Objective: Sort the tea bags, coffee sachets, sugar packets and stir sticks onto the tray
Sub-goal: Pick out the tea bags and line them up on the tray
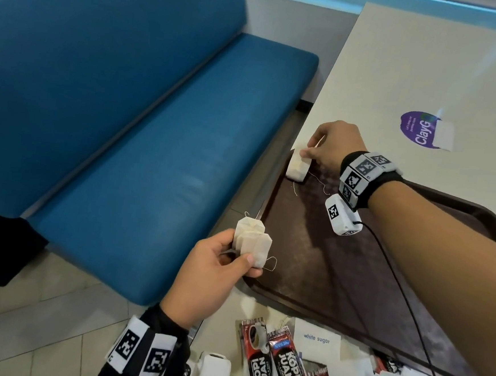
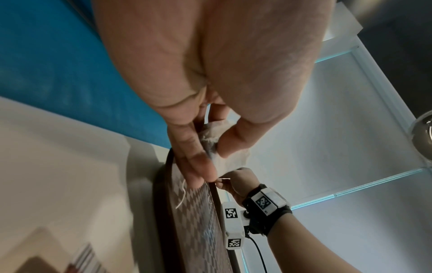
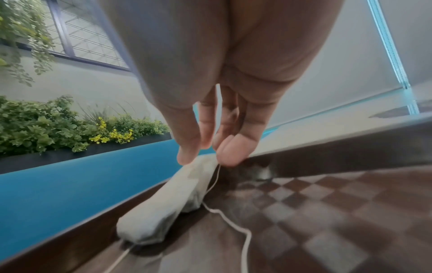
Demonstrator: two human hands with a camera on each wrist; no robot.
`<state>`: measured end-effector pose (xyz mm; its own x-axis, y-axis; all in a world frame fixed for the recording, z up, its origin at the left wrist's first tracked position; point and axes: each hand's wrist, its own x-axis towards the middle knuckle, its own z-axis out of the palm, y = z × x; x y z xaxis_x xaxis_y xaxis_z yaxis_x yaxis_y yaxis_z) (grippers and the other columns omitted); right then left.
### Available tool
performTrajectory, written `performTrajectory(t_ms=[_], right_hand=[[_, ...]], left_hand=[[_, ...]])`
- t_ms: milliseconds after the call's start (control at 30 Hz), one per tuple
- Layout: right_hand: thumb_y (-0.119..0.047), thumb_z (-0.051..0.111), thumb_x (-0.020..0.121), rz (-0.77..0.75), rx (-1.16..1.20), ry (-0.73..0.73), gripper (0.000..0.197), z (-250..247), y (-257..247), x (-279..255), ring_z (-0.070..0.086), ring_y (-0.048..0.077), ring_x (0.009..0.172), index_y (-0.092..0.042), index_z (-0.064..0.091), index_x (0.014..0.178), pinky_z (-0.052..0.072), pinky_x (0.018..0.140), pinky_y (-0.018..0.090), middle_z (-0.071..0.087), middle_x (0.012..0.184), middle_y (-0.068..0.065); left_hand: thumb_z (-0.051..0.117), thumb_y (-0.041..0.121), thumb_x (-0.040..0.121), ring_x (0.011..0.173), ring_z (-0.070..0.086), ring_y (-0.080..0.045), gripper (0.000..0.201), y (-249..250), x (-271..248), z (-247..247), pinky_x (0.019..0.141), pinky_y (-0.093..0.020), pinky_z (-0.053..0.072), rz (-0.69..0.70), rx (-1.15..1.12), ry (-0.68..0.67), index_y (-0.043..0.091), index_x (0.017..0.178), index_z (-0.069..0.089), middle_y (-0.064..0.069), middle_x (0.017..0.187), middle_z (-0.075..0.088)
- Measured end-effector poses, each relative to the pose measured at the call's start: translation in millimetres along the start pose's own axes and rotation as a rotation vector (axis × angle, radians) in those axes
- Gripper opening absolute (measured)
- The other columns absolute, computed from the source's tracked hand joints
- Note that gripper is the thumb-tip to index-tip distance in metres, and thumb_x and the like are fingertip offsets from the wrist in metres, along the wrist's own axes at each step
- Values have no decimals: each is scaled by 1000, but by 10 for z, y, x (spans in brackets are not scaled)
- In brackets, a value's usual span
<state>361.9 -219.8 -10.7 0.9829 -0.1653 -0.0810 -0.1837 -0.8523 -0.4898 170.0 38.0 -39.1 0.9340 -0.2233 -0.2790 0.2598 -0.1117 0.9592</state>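
Note:
A dark brown tray lies on the pale table. My right hand pinches the top of a white tea bag that stands in the tray's far left corner, its strings trailing on the tray; in the right wrist view the tea bag leans along the tray rim under my fingertips. My left hand holds a small bunch of tea bags just left of the tray; thumb and fingers pinch the tea bags.
Red coffee sachets and white sugar packets lie heaped at the near table edge by the tray. A blue bench runs along the left. A purple sticker marks the table beyond the tray.

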Motion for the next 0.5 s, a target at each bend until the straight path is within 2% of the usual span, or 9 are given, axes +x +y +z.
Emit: performTrajectory(t_ms=[100, 167, 233, 300, 367, 500], right_hand=[[-23, 80, 86, -62, -21, 28, 10, -127, -45, -103, 64, 19, 92, -18, 72, 88, 40, 70, 24, 66, 90, -1], [-21, 76, 88, -129, 2, 35, 6, -226, -120, -274, 63, 15, 85, -17, 74, 90, 38, 63, 16, 67, 87, -3], [-24, 77, 88, -193, 135, 4, 8, -282, -205, -546, 63, 8, 71, -17, 76, 90, 42, 64, 12, 71, 82, -4], [-28, 78, 89, -216, 376, -123, 15, -304, -280, -895, 68, 12, 65, -14, 75, 90, 53, 66, 22, 74, 77, 0], [-30, 78, 89, -214, 517, -244, 23, -305, -302, -1230, 69, 16, 65, -8, 74, 94, 58, 62, 28, 73, 76, 3], [-40, 80, 81, -229, 548, -358, 32, -300, -255, -1633, 69, 13, 68, -14, 75, 99, 61, 67, 31, 75, 87, 0]], left_hand=[[70, 3, 92, 98, 76, -25, 31, 17, -3, -17, 97, -41, 58, 22, -7, -22, 21, 118, 71, -2, 110, 77], [70, 5, 89, 102, 75, -24, 34, 18, 5, -12, 98, -39, 57, 38, -1, -30, 20, 120, 70, -2, 113, 77], [66, -3, 94, 100, 76, -24, 33, 33, -2, 7, 98, -38, 57, 43, -15, -29, 16, 121, 70, -4, 112, 77], [63, -5, 95, 98, 77, -25, 32, 52, -15, 16, 98, -38, 57, 51, -22, -31, 12, 120, 70, -6, 109, 78], [63, -7, 95, 97, 77, -29, 30, 62, -24, 19, 97, -39, 58, 50, -52, -39, 8, 121, 69, -9, 109, 78], [63, -7, 95, 96, 76, -35, 33, 95, -40, 15, 91, -38, 61, 41, -129, -57, 5, 126, 66, -14, 109, 77]])
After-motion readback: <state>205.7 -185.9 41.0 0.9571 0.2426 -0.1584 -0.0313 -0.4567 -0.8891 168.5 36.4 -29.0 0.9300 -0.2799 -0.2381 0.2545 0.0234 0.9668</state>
